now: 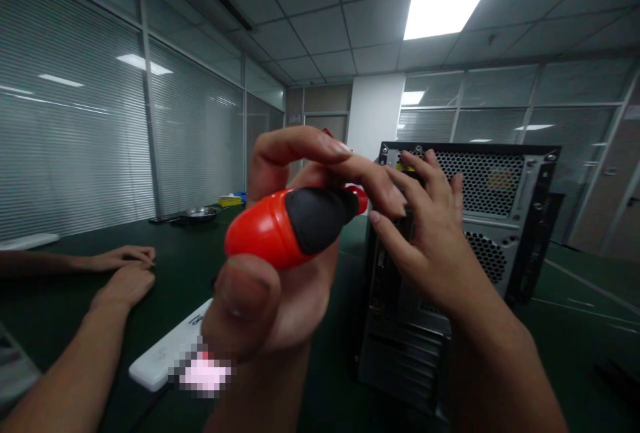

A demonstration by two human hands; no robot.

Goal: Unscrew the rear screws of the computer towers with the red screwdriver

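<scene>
Head view: the left hand point(280, 266) is clenched round the red-and-black screwdriver point(290, 226), handle toward the camera, shaft aimed at the back of the computer case point(500, 219) standing upright on the green bench point(575, 299). The right hand point(430, 239) grasps nothing, its fingers point(400, 173) spread at the case's upper rear edge beside the tip. I'd judge a rear screw is being worked; the tip needs seating squarely. Open bench right; another person's hands point(125, 269) rest left, well apart.
</scene>
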